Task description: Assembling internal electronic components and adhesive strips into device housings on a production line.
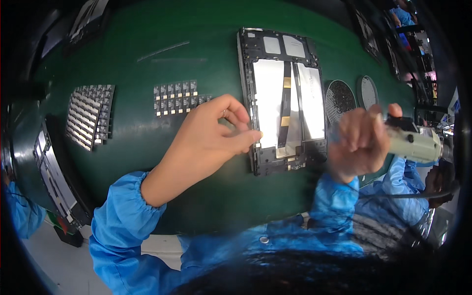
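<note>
Device frame (268,88): lay on the green counter (221,206), right of centre, between far and near edges.
Handling: we judged it light and stiff, its silvery panels slippery, its dark ribbon cable (283,113) fragile; we favoured holding the black long sides.
Left hand (209,132): thumb and forefinger drawn together at the frame's left side; we could not tell whether they pinched anything.
Right hand (359,140): blurred, curled around a pale power tool (415,146).
Obstacles: a dark-filled dish (340,101) crowded the frame toward the counter's right edge; small parts (174,96) lay left.
</note>
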Tool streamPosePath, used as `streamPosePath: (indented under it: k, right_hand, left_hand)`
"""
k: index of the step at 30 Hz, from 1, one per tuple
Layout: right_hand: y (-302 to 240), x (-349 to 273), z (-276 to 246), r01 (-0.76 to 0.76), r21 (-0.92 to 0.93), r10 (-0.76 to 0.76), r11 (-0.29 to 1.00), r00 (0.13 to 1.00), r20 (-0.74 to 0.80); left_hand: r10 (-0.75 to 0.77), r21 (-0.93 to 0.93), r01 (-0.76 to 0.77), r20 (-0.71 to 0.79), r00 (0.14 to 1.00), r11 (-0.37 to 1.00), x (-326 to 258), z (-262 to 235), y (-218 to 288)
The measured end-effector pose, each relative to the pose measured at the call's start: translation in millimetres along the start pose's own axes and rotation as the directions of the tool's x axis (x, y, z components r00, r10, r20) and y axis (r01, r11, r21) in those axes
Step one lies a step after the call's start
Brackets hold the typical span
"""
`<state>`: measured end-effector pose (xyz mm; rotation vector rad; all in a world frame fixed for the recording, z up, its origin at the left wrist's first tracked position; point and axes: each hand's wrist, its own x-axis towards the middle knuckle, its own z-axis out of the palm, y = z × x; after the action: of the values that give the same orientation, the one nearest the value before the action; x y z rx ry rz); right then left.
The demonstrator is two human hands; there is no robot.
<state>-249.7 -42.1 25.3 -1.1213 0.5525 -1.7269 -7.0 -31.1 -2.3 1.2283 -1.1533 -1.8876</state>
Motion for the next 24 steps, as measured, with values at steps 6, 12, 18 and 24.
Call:
streamPosePath:
  k: [6, 12, 18, 24]
  right_hand:
    - [16, -38, 58, -0.151, -0.136, 0.163, 0.979, 0.983, 0.081]
    - [31, -47, 70, -0.206, -0.261, 0.232, 0.943, 0.970, 0.071]
    - [33, -46, 63, -0.171, -0.224, 0.199, 0.960, 0.974, 0.111]
    - [33, -44, 67, -0.192, -0.210, 0.221, 0.958, 0.968, 0.120]
  left_hand:
    - [0.093, 0.086, -0.096, 0.034, 0.995, 0.992, -1, -7, -9]
    - [0.158, 0.101, -0.159, 0.018, 0.987, 0.982, -1, -8, -16]
    - [0.175, 0.115, -0.176, 0.017, 0.984, 0.978, -1, -9, -18]
    - [0.179, 0.125, -0.177, -0.002, 0.984, 0.976, -1, -8, -19]
